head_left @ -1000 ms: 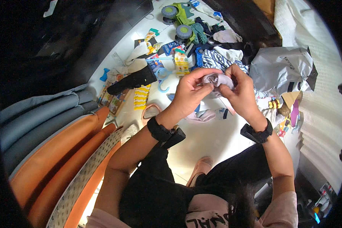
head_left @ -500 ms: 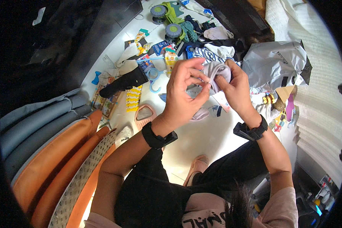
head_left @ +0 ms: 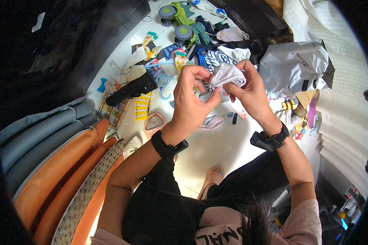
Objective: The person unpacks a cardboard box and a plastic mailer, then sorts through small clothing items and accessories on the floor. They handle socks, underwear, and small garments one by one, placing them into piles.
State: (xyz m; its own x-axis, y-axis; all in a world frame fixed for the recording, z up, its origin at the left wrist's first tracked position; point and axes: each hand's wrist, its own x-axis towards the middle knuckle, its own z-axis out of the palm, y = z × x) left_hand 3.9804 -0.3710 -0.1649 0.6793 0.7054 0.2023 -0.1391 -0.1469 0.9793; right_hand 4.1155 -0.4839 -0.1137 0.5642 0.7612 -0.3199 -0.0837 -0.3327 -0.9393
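Crosswise between the fingertips sits a bunched pale-lilac sock (head_left: 225,74), clamped by the right hand (head_left: 253,93); the left hand (head_left: 190,100) curls at its left edge, pinch unclear.

You wear a dusty-pink short-sleeved shirt (head_left: 216,217) with dark chest lettering; black trousers (head_left: 161,206); two black wristbands (head_left: 162,146), each bearing a blocky module; a pink slipper (head_left: 214,178).

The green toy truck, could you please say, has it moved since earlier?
No; against the dark panel, the green toy truck shows no visible shift.
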